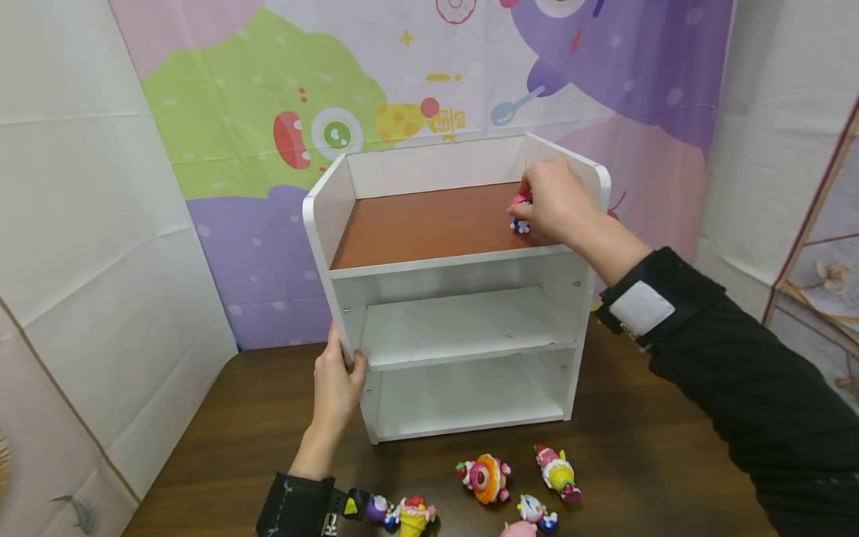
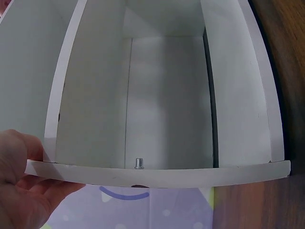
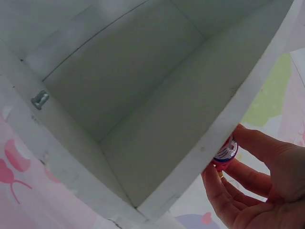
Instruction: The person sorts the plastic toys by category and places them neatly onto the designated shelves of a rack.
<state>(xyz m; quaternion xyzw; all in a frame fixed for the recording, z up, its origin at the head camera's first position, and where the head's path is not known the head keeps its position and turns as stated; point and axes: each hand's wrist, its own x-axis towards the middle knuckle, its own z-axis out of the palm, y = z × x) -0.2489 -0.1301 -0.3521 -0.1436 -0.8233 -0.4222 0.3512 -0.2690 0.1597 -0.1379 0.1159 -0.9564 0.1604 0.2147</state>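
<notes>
A white small shelf unit point(image 1: 463, 359) with a brown top board point(image 1: 423, 224) stands on the dark wooden table. My left hand point(image 1: 338, 388) holds its left side panel, thumb in front and fingers behind; the left wrist view shows this hand point(image 2: 24, 191) around the panel edge point(image 2: 190, 177). At the right end of the top board, my right hand point(image 1: 557, 198) pinches a small pink-and-blue toy figurine point(image 1: 520, 224) by its upper part. In the right wrist view the figurine point(image 3: 227, 151) is partly hidden by the board's edge and my fingers.
In front of the unit lie several toy figurines: an orange ring-shaped one point(image 1: 488, 479), a pink-and-yellow one point(image 1: 558, 474), a white-and-blue one point(image 1: 537, 513), a pink one point(image 1: 519, 529), an ice-cream one point(image 1: 414, 516) and a purple one point(image 1: 379, 509). A cartoon cloth point(image 1: 262, 134) hangs behind.
</notes>
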